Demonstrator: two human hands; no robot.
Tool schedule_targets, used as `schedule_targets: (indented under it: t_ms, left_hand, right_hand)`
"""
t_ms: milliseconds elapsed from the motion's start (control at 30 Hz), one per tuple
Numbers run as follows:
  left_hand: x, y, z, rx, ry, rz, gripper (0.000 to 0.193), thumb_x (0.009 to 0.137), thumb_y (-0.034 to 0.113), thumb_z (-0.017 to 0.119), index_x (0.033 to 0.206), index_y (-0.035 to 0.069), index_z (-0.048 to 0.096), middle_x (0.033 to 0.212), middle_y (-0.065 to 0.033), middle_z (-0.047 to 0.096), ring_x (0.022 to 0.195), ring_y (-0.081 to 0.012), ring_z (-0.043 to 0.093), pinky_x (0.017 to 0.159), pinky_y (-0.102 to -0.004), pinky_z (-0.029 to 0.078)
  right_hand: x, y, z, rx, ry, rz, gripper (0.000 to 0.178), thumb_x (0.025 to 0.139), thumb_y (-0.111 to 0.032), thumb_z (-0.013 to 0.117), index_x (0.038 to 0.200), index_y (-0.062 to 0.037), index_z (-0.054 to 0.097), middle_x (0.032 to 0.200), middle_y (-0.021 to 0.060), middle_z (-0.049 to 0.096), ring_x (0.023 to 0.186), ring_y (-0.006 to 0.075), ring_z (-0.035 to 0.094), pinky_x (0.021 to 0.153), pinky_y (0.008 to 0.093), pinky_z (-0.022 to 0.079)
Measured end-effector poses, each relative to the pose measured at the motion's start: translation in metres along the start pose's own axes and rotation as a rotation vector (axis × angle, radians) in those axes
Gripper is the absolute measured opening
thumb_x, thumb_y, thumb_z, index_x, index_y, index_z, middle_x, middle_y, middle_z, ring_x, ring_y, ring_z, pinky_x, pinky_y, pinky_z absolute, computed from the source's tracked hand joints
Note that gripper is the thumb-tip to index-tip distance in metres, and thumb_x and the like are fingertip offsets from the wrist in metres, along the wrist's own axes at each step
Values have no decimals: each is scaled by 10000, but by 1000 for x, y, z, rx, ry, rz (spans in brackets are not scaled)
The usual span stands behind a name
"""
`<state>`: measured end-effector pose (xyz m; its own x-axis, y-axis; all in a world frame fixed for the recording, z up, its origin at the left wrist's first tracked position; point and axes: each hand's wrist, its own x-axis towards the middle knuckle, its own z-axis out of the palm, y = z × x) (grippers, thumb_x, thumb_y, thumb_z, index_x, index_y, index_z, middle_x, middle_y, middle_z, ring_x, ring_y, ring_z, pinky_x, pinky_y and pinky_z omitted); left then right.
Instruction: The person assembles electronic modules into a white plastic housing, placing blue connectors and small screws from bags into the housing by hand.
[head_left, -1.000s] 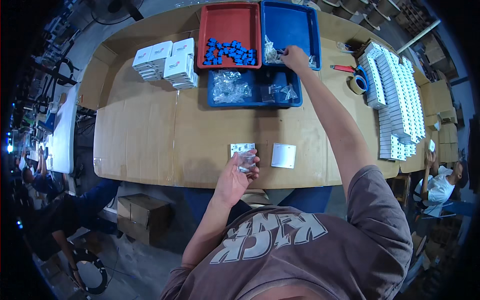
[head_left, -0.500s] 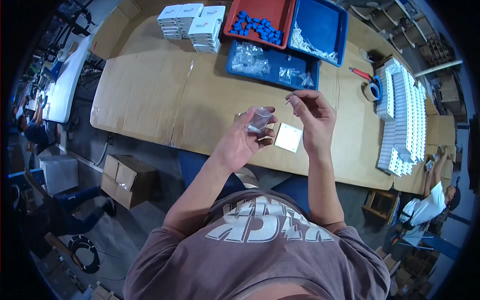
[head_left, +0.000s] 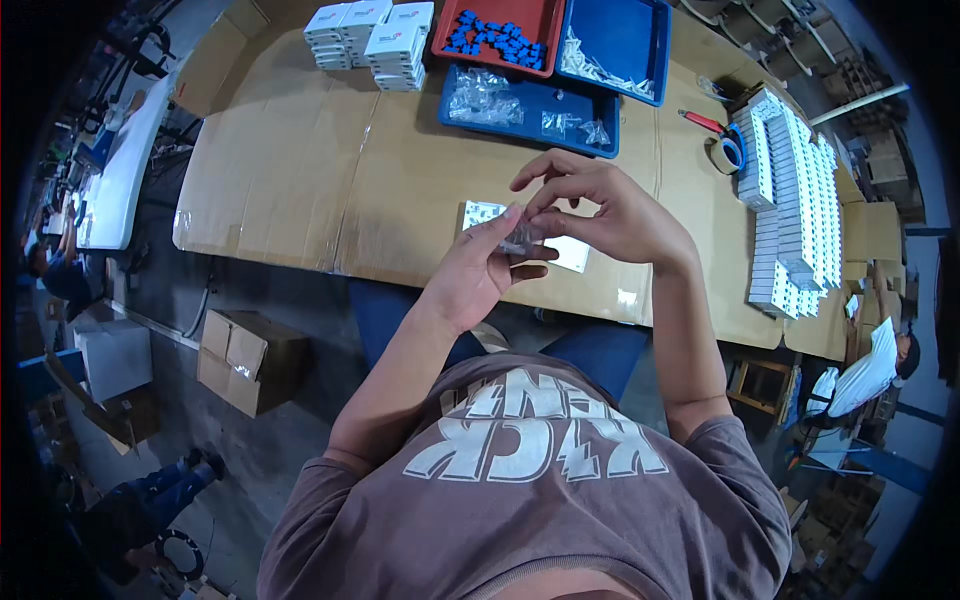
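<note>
My left hand [head_left: 474,275] holds a small clear plastic bag [head_left: 518,241] between thumb and fingers, over the near edge of the cardboard-covered table. From the right, my right hand [head_left: 615,212] reaches across with its thumb and forefinger pinched at the bag's upper edge. Whether a small piece is still in that pinch is hidden. Under the hands lies a flat white square piece [head_left: 572,254], partly covered by my fingers. Just beyond my left thumb a white item with a printed face [head_left: 480,212] shows in part.
Ahead are a red tray [head_left: 546,62] with blue parts, a blue tray [head_left: 660,85] with white plugs, and a blue tray [head_left: 455,115] with small bags. White boxes [head_left: 397,45] stand at far left. Tape [head_left: 724,154], a red-handled tool [head_left: 702,121] and stacked white pieces [head_left: 800,215] lie right.
My right hand has moved left and its fingertips have come down onto the bag; before, it pinched a small thin piece away from it. The white printed item beyond my left thumb now shows.
</note>
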<state>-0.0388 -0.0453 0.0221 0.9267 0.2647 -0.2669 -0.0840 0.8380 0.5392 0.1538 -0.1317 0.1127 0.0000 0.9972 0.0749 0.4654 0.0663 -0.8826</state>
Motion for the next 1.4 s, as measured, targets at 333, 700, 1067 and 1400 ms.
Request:
schedule_targets:
  t_ms: [333,700,1067,1400]
  left_hand:
    - [5,-10,-5,-54,38,-52,427,1040,487,579,1260,123,622,1134,-35,681,1046,-199,675,903,-397,531]
    - [11,-25,-31,-228,13,-158,509,1094,447,442,1353,34,592,1131,-82,704,961,-229,653,872,-389,516]
    - [15,-18,-32,-228,121,-127,492,1091,423,451,1345,24,585,1111,-83,706,923,-223,642,854,-391,510]
    - [16,-16,-32,-266,95,-113,471,1080,421,477,1362,60,587,1141,-79,709,953,-216,635,864,-396,511]
  right_hand:
    - [-4,11,17,-38,-193,43,404,1024,-340,634,1154,35,708,1317,194,647,1170,342,642,969,394,518]
    - [7,140,-77,-263,504,297,220,990,-170,671,1107,1,747,957,129,765,903,222,711,833,344,541]
    - [84,322,-182,-960,677,574,238,879,-197,642,1066,-163,785,1052,133,722,1083,321,684,922,499,535]
    - [76,317,-176,-816,983,384,148,921,-221,678,933,-74,686,869,174,745,877,387,711,759,478,554]
